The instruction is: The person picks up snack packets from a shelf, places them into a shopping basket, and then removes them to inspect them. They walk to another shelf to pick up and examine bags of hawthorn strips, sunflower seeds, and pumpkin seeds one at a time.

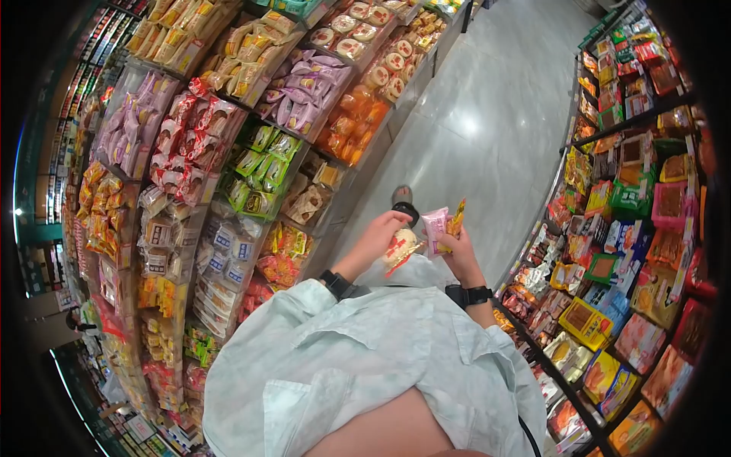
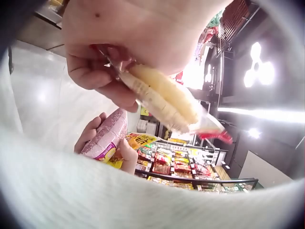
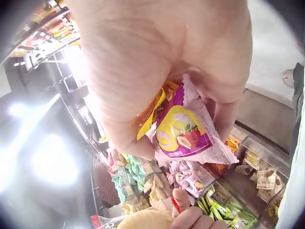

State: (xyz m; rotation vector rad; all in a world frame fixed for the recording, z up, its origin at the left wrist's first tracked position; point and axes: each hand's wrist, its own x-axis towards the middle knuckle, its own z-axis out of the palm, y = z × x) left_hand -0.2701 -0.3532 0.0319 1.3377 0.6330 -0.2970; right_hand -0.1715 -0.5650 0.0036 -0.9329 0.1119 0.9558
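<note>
The pink packet point(image 1: 435, 230) is in the right hand point(image 1: 459, 251), in front of the torso; a strawberry is printed on its face, within a purple and yellow panel. The yellow packet point(image 1: 456, 218) lies behind it in the same grip; the thumb and fingers are clamped on both near one end, the bodies projecting past the fingertips; this arrangement probably lets one hand carry two items and leaves the printed face uncovered.

The clear-wrapped bun point(image 2: 162, 98) is in the left hand point(image 2: 128, 43), beside the other packets; that grip is closed, curled fingers pinching the wrapper at one end; the pale filling extends beyond the hand, and a red strip marks the far end. Holding by the wrapper end likely limits pressure on the soft contents.

No tabletop supports these items; both hands hold them above the floor point(image 1: 499, 126), which is smooth, grey and reflective. A black band point(image 1: 468, 295) is worn at the right wrist, below the light sleeves.

Shelving lines both sides of the aisle; on the left, clear bins separate purple packets point(image 1: 308, 87) from green packets point(image 1: 263, 169); on the right, dark-framed racks carry assorted packages, including a yellow package point(image 1: 585, 324); bright ceiling lights point(image 2: 259, 72) appear overhead.
</note>
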